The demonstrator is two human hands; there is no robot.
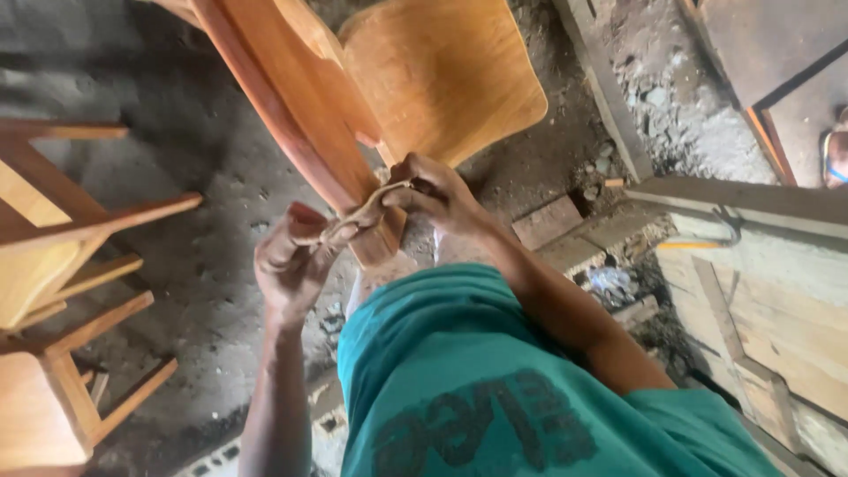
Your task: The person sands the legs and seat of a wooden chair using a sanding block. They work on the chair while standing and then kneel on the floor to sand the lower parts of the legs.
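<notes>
While both bare hands work at the end of a reddish-brown wooden chair leg, a worn strip of sandpaper stretches between them, bent over the leg's lower end just above the person's lap. The left hand is closed around one end of the strip, fingers curled and thumb up; the right hand pinches the other end against the wood, so the two hands sit close together, one on each side of the leg. The strip looks thin, limp and light, tan and creased, the sort of sheet that folds readily and would likely tear if pulled hard over a sharp edge; holding it by both ends, as here, seems the surest grip. The leg itself looks stiff and solid, smooth along its faces and squared at the tip, and it probably carries real weight, since it belongs to an upturned chair whose pale curved plywood seat rises behind it. Any firm hold on the chair would best fall on the leg rather than on the thin seat. More unfinished wooden chairs stand at the left on a dusty grey floor, and a rough plank bench sits at the right. The person wears a teal shirt.
</notes>
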